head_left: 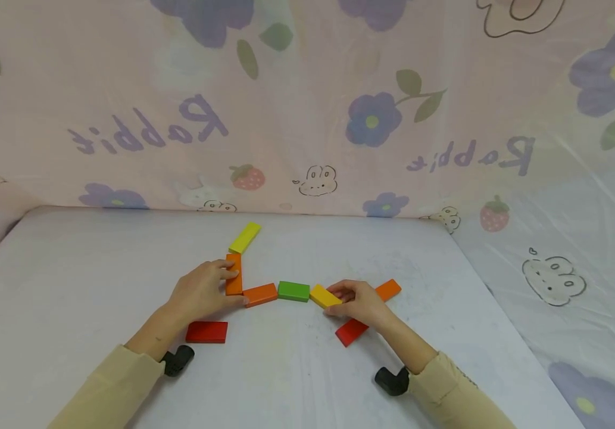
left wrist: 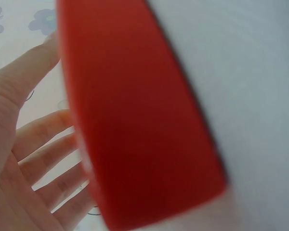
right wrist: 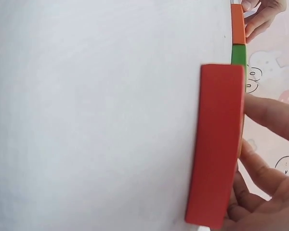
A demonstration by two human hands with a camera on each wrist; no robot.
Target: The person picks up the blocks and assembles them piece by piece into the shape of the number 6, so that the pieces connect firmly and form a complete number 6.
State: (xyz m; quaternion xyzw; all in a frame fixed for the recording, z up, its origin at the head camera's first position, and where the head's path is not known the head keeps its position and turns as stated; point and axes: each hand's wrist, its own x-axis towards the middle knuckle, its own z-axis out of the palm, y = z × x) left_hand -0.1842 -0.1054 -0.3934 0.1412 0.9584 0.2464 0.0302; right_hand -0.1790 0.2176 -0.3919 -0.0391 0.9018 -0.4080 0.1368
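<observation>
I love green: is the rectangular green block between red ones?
No, a rectangular orange block and a rectangular yellow block flank the green block.

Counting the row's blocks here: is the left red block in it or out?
Out: in the head view, the left red block lies apart, with white table between it and the row.

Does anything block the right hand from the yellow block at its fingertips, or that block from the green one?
Nothing visible does. The right hand pinches the yellow block, whose left end lies right by the green block. The red block near the wrist lies to one side, outside that path.
</observation>
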